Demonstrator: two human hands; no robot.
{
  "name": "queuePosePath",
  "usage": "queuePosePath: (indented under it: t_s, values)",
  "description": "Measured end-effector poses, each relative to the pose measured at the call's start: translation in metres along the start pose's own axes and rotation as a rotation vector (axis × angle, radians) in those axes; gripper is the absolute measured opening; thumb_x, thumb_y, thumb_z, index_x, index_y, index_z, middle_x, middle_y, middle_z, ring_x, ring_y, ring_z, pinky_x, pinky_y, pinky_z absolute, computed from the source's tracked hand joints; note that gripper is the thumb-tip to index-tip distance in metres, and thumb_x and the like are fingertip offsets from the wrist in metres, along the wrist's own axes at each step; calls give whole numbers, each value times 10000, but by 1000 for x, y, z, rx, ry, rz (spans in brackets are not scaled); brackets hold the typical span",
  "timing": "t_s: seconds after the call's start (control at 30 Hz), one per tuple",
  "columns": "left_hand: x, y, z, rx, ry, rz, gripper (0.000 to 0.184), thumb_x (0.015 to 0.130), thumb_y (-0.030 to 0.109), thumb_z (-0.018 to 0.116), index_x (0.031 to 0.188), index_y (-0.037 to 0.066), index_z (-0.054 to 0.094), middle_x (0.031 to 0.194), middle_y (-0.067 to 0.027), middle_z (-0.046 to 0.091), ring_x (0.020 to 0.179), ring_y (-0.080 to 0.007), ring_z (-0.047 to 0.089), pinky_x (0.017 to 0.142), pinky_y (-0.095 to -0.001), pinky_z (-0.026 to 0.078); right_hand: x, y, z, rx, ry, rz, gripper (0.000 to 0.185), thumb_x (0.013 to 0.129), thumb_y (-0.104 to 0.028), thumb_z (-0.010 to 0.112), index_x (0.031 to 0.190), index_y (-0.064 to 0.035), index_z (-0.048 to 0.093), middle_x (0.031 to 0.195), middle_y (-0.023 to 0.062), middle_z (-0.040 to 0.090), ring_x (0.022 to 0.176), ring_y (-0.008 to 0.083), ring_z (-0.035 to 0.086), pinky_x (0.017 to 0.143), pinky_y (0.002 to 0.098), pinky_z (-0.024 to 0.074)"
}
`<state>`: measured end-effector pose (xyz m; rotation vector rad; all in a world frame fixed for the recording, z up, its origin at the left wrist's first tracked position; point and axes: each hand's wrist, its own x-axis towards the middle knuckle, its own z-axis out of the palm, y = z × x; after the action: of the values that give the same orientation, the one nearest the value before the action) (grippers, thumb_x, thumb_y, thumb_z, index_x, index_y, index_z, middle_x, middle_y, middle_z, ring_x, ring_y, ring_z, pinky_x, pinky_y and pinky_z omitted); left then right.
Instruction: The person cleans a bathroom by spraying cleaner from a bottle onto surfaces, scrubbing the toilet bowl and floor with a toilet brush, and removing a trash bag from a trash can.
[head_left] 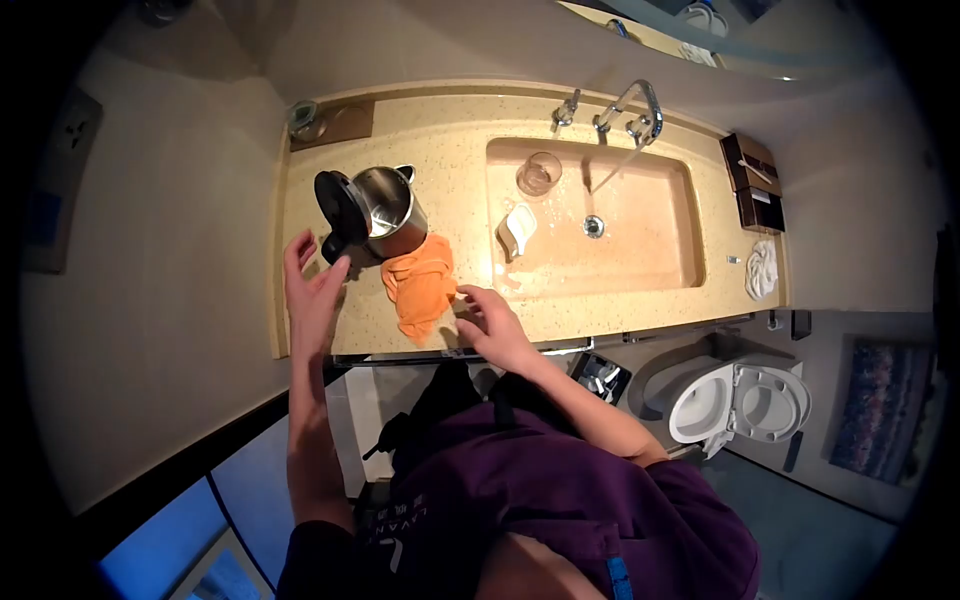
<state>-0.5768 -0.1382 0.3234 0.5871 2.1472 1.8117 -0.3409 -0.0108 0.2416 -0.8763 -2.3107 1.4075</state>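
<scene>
A steel electric kettle (402,228) with its black lid (341,205) swung open stands on the left of the counter, its bare metal inside showing. My left hand (316,290) is beside the kettle's black handle, fingers spread and thumb raised, holding nothing. A crumpled orange cloth (424,290) lies against the front of the kettle. Just right of this cloth is my right hand (492,325), its curved fingers apart and the fingertips close to the cloth's edge; whether they touch it I cannot tell.
Right of the cloth is a wet sink (640,275) holding a clear glass (540,174) and a white cup (517,230). Water runs from the faucet (645,110). A brown tray (345,122) with glassware sits at the back left; a dark box (755,180) and white cloth (762,270) lie right.
</scene>
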Motion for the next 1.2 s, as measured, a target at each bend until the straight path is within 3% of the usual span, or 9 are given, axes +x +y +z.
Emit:
queuePosePath:
  t_s: [0.17, 0.27, 0.47, 0.57, 0.63, 0.7, 0.87, 1.0, 1.2]
  values:
    - [49, -46, 8, 25, -348, -159, 549, 806, 142, 831, 1229, -17, 519, 1087, -81, 656, 967, -136, 628, 848, -266, 507, -13, 11, -18, 347, -74, 370, 194, 963, -68, 643, 1154, -36, 664, 942, 9, 679, 881, 92, 617, 802, 248, 514]
    - [56, -44, 8, 163, -295, -103, 480, 788, 131, 844, 1159, -21, 579, 1001, -64, 682, 906, -126, 630, 806, -267, 513, -24, 27, -23, 381, -50, 393, 171, 986, -78, 619, 1142, -19, 660, 938, 25, 690, 863, 98, 628, 800, 245, 512]
    - [69, -78, -3, 5, -451, -425, 209, 821, 29, 778, 990, -22, 665, 924, -28, 690, 851, -100, 639, 783, -255, 523, -32, 30, -35, 564, 25, 531, 158, 1016, -80, 582, 1124, 15, 648, 940, 63, 695, 855, 118, 638, 818, 257, 522]
    - [62, -74, -3, 231, -445, -372, 276, 812, 95, 764, 1046, 1, 653, 879, -19, 683, 794, -86, 609, 708, -243, 514, -28, 33, -34, 627, 49, 533, 135, 1013, -61, 569, 1099, 5, 648, 901, 34, 681, 802, 82, 607, 753, 229, 502]
    - [53, -67, -1, 163, -407, -167, 190, 841, 86, 727, 998, 7, 656, 856, -1, 653, 757, -68, 578, 655, -233, 493, -24, 34, -34, 628, 48, 532, 132, 1015, -60, 566, 1098, 4, 646, 896, 31, 675, 802, 81, 604, 752, 230, 500]
    - [52, -61, 5, -89, -353, -304, 123, 860, 44, 681, 971, 10, 642, 854, 4, 638, 754, -62, 570, 651, -229, 485, -21, 34, -36, 623, 43, 535, 130, 1016, -59, 563, 1097, 4, 644, 891, 28, 669, 802, 81, 600, 750, 230, 499]
    - [51, -64, 5, 88, -350, 104, 176, 846, 26, 657, 1018, 5, 628, 888, -28, 651, 802, -116, 594, 723, -283, 507, -15, 40, -38, 600, 67, 531, 131, 1021, -54, 551, 1098, 8, 636, 881, 24, 659, 796, 81, 592, 753, 230, 497]
    - [43, -11, 42, 149, -330, -34, 235, 791, 18, 684, 1019, 3, 633, 882, -45, 655, 815, -157, 607, 771, -312, 503, -30, 42, -41, 680, 181, 550, 145, 1023, -53, 544, 1109, 12, 641, 886, 29, 665, 791, 80, 596, 755, 227, 501]
    - [7, 33, 100, 69, -572, 145, 232, 761, 37, 742, 967, 11, 639, 855, -19, 644, 789, -131, 601, 740, -295, 499, -93, 63, -45, 725, 354, 582, 159, 1018, -58, 554, 1105, 18, 662, 885, 38, 685, 772, 75, 603, 741, 221, 508]
